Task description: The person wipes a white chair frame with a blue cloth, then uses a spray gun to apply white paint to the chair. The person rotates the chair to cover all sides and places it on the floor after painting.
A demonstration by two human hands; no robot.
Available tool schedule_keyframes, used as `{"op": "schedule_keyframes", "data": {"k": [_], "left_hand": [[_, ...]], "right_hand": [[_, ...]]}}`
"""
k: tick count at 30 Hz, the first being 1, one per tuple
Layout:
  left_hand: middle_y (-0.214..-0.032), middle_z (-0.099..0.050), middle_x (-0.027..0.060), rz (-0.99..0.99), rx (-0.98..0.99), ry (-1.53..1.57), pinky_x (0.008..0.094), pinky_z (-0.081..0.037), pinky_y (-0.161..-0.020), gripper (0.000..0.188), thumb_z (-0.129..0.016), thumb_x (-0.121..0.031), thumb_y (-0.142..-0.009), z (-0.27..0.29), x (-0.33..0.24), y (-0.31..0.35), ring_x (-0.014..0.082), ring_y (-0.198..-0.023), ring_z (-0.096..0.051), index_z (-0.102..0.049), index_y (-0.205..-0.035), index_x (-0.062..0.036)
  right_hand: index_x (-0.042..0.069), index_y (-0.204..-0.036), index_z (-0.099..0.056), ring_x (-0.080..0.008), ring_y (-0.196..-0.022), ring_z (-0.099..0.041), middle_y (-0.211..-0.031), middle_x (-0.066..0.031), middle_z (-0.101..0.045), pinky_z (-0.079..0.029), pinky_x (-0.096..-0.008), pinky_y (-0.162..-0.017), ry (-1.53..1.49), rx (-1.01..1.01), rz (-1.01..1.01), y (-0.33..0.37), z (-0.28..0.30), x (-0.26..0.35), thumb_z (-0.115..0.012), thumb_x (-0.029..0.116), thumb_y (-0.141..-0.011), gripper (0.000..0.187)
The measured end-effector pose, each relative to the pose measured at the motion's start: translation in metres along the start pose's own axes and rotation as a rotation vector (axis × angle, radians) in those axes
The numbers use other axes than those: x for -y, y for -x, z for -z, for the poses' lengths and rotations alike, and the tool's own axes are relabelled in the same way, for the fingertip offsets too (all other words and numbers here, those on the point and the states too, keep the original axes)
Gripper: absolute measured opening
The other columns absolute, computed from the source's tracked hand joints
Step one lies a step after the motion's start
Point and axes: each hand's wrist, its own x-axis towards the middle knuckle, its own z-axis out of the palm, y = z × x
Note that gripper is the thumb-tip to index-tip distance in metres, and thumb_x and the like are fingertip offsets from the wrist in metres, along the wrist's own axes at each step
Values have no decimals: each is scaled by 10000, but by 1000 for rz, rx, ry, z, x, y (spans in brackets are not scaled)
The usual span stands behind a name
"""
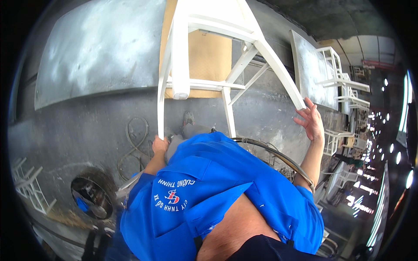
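Note:
A white-painted chair frame (283, 71) is tipped in front of me, its legs pointing toward me and its far part running out of the top of the picture. My left hand (160, 145) is closed round the end of its left leg. On the right, my right hand (311, 123) is raised beside the tip of the right leg. Its fingers are spread and stretched out, the upper ones touching or very close to the wood. Crossbars (204, 85) join the legs.
Brown cardboard (211, 56) lies beneath the chair frame. A large grey-white panel (100, 52) is at the left, another panel (311, 65) at the right. Hoses (137, 130) coil on the floor; one (278, 154) passes near my right arm. A dark bucket (92, 193) and more white chair frames (342, 80) stand around.

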Motion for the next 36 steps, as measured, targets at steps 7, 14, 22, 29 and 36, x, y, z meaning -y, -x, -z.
{"op": "schedule_keyframes", "data": {"k": [7, 14, 22, 29, 36], "left_hand": [[-1153, -704, 291, -6, 9, -48, 523, -520, -965, 524, -678, -392, -917, 0, 3, -3, 457, -1113, -667, -571, -1246, 2], [-1155, -699, 300, 40, -11, -67, 524, -518, -969, 539, -674, -410, -923, -1, 0, -1, 459, -1118, -664, -571, -1238, 14], [-1206, -673, 328, 115, 49, -171, 507, -522, -979, 692, -678, -483, -928, -4, 3, -1, 463, -1171, -643, -530, -1317, 70], [-1272, -677, 261, -125, 701, -609, 473, -513, -1007, 754, -669, -601, -918, 98, -42, -51, 423, -1214, -639, -645, -1305, 45], [-1324, -642, 302, -429, -187, -195, 473, -470, -1079, 756, -599, -587, -960, 371, -284, -173, 419, -1260, -614, -578, -1402, 26]], "right_hand": [[-53, -1536, -371, -280, -1054, -686, -1271, -211, -641, -625, -405, -783, -73, 35, -1, -9, -31, 21, -611, 524, -1013, 815], [-38, -1497, -432, -231, -851, -729, -1075, -165, -709, -644, -391, -643, 36, 67, -86, -74, -49, 49, -663, 459, -994, 745], [25, -1422, -527, -187, -749, -680, -955, -79, -658, -573, -331, -541, 151, 229, -257, -97, -81, 57, -795, 299, -889, 656], [25, -1407, -535, -159, -673, -635, -931, -97, -663, -541, -342, -565, 260, 228, -249, -88, -85, 73, -759, 12, -826, 623], [-20, -1413, -491, -155, -724, -647, -975, -115, -674, -555, -314, -627, 195, 268, -227, -87, -84, 64, -731, -44, -827, 633]]}}
